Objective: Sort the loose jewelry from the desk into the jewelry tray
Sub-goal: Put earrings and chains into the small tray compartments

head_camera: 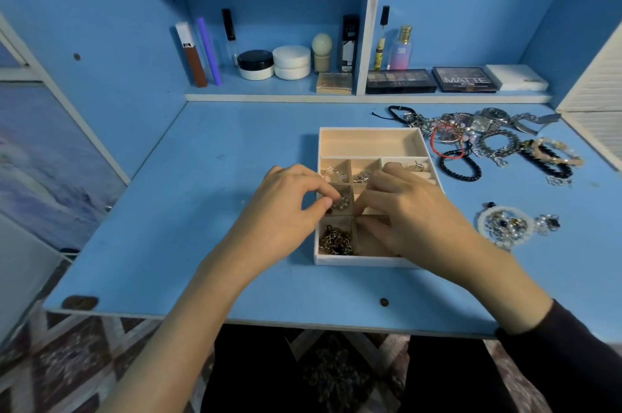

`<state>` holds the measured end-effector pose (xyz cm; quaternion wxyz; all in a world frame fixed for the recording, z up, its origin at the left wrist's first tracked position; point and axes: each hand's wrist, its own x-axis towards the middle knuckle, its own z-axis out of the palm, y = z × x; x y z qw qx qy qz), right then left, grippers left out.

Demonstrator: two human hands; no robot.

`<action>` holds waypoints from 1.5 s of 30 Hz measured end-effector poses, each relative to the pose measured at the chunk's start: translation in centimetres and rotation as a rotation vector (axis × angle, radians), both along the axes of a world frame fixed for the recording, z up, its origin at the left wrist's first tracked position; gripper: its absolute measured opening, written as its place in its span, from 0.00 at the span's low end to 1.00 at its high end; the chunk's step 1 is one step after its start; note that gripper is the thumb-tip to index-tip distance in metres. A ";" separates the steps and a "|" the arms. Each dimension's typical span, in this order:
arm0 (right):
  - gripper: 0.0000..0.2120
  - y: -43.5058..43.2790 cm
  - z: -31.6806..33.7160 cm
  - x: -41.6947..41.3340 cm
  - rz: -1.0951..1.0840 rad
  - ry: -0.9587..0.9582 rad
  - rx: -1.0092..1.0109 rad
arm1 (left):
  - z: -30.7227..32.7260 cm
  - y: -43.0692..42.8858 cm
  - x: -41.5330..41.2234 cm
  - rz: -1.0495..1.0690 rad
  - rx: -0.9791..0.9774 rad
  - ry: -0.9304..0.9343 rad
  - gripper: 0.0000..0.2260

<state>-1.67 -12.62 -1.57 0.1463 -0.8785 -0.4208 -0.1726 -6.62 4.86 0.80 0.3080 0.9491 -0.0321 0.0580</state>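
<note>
A cream jewelry tray (370, 143) with several compartments sits in the middle of the blue desk. My left hand (289, 204) pinches a small beaded piece (340, 202) over a small middle-left compartment. My right hand (404, 207) hovers over the tray's right side, fingers curled down at a thin chain near the divider; what it holds is hidden. A dark chain (336, 241) fills the front-left compartment. Small earrings (335, 173) lie in the upper small cells. Loose bracelets and watches (478, 136) are heaped at the back right, and a pearl necklace pile (505, 225) lies right of the tray.
Cosmetics jars (274, 64), tubes and eyeshadow palettes (464, 79) line the low shelf behind the desk. A black bead bracelet (459, 165) lies just right of the tray. The desk's front edge (269, 320) is close to me. A louvred panel (592, 89) stands at the far right.
</note>
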 end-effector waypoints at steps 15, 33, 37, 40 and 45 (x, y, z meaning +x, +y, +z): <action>0.06 -1.5 0.7 -0.1 0.009 0.117 0.269 | 1.1 -2.4 1.1 0.050 -0.215 -0.168 0.07; 0.17 -18.8 -0.4 1.7 -0.623 0.407 0.163 | -0.1 -14.9 5.9 -0.320 -0.177 -0.037 0.08; 0.15 -19.5 -0.2 1.7 -0.574 0.450 0.066 | -0.5 -15.9 6.5 -0.336 -0.174 -0.010 0.08; 0.10 -19.6 -0.1 2.0 -0.544 0.424 0.054 | -0.6 -16.4 6.8 -0.343 -0.164 -0.002 0.08; 0.04 -19.8 -0.3 2.5 -0.540 0.437 0.058 | -0.7 -16.6 7.1 -0.349 -0.153 0.021 0.09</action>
